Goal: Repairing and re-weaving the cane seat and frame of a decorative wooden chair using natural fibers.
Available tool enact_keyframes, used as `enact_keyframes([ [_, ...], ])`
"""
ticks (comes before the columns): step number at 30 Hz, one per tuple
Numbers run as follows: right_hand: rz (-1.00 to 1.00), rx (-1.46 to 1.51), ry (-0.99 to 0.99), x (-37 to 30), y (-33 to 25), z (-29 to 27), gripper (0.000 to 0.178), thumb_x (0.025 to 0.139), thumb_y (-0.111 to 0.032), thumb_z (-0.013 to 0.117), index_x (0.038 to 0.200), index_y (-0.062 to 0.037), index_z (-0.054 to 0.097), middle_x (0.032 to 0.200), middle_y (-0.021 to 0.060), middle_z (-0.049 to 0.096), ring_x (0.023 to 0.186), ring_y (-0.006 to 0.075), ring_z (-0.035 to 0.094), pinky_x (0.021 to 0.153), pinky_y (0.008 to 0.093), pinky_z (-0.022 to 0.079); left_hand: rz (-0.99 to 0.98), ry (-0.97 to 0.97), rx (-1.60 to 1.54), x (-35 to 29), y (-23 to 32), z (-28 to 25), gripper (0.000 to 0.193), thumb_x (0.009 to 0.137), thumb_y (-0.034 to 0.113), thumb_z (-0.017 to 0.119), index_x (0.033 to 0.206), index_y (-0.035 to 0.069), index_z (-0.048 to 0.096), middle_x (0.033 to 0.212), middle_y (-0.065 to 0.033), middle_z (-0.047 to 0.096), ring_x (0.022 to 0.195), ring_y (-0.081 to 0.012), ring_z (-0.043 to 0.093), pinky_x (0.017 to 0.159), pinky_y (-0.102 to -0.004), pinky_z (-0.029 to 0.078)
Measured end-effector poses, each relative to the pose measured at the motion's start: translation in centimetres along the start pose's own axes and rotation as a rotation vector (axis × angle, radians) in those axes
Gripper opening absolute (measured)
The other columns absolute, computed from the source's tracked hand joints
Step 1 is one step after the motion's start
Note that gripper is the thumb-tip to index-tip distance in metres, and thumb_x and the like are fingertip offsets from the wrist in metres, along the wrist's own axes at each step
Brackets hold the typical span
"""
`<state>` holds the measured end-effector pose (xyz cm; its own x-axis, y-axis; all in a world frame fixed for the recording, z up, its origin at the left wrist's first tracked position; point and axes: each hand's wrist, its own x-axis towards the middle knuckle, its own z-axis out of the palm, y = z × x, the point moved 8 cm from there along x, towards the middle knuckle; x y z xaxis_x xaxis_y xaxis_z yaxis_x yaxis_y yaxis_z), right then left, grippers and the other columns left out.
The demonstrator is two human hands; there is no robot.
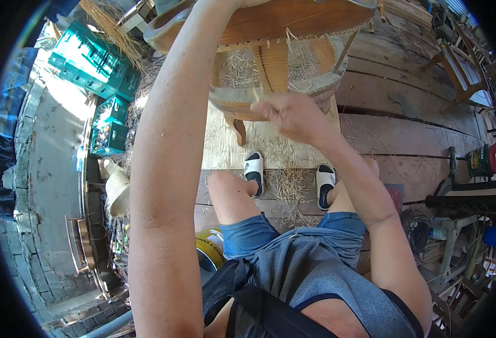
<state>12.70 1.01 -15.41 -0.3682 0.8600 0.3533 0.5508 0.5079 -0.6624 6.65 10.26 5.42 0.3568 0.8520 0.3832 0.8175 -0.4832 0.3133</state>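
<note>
A wooden chair with a curved brown frame stands in front of me. Its cane-woven seat is strewn with short straw-coloured offcuts. Small pale ends stick out along the lower edge of the curved top rail. My right hand is closed in front of the seat's near rim, and a blurred pale strand seems to rise from its fingers. Far up at the picture's top edge, my left hand reaches to the chair's top rail. Its fingers are cut off from view.
Under the chair lies a pale wooden board. Straw scraps litter the plank floor between my feet. Green crates and a woven hat are at left, a yellow tub by my leg. Another chair stands far right.
</note>
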Motion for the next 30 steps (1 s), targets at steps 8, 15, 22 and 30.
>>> enact_keyframes([
  [8,0.334,-0.029,-0.071,4.0,3.1,-4.4,0.078,0.092,-0.066,0.045,0.103,0.0083,0.065,0.093,0.0271,0.067,0.092,0.0383,0.065,0.085,0.0445,0.049,0.016,0.013,0.005,-0.1,-0.2,0.0,0.055,0.08,0.058,0.063,0.09,0.005,0.075,0.087,-0.0208,0.07,0.087,-0.0348,0.067,0.08,-0.04,0.051],
  [15,0.28,-0.141,0.025,6.2,2.8,-6.0,0.081,0.092,-0.069,0.035,0.094,0.0062,0.066,0.079,0.0245,0.065,0.085,0.0408,0.064,0.081,0.0471,0.049,0.005,0.021,0.024,0.1,0.0,0.2,0.056,0.08,0.059,0.062,0.094,0.007,0.075,0.09,-0.0216,0.07,0.091,-0.0352,0.067,0.082,-0.0402,0.051],
  [22,0.02,-0.228,-0.016,3.7,0.4,-4.9,0.058,0.1,-0.049,0.035,0.098,0.0,0.066,0.085,0.0272,0.066,0.082,0.044,0.063,0.074,0.0494,0.05,-0.024,-0.024,0.025,0.3,0.0,0.6,0.057,0.08,0.059,0.061,0.094,0.005,0.074,0.089,-0.0217,0.07,0.089,-0.0355,0.067,0.082,-0.0399,0.051],
  [30,0.294,-0.065,-0.131,4.1,3.5,-3.3,0.085,0.09,-0.075,0.033,0.088,0.0033,0.065,0.069,0.018,0.061,0.075,0.0319,0.064,0.072,0.0441,0.049,0.008,0.009,0.022,0.3,0.2,-0.1,0.057,0.08,0.058,0.062,0.092,0.004,0.074,0.088,-0.0218,0.07,0.088,-0.0354,0.067,0.08,-0.04,0.051],
])
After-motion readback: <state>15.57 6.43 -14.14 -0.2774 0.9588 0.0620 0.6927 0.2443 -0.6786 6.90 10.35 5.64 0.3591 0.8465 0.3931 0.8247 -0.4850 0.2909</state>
